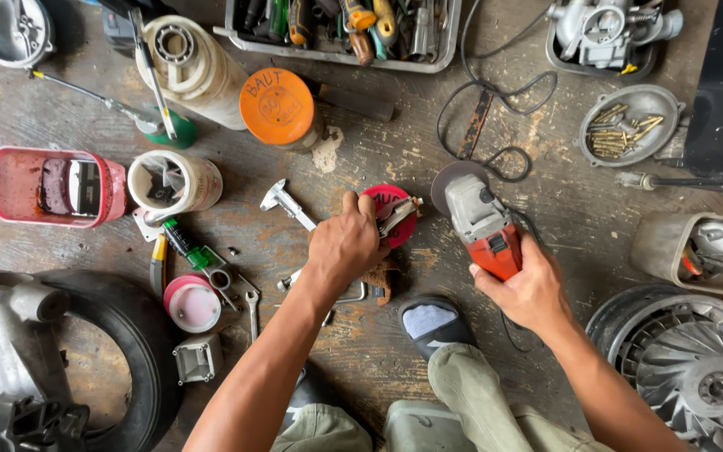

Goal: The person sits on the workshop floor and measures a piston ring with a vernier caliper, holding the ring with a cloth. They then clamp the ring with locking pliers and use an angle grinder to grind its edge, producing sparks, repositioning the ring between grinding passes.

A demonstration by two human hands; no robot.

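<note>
Angle grinder point(480, 222) — one, with a grey head, a red-orange body and a dark round disc — lies on the floor right of centre, its black cord looping away behind it. Right hand point(529, 289) is clenched around its rear grip. Left hand point(345, 244) grasps a small metal part point(397, 215), pinned against a round red lid point(391, 213) just beside the disc.

Two lids show: that red one and an orange one point(279, 106) capping a cream cylinder. One caliper point(288, 203) of bright steel lies near the left hand, and two wrenches point(244, 295) lie further left. One shallow metal dish point(629, 124) holds brass-coloured screws. One red plastic box point(53, 186) sits at the far left, one black rubber tyre point(131, 351) below it, and one finned grey fan wheel point(696, 368) at the lower right. One tray point(336, 52) of screwdrivers stands at the top.

Everything rests on a worn wooden floor point(378, 151) — scuffed, stained and flecked with old paint.
</note>
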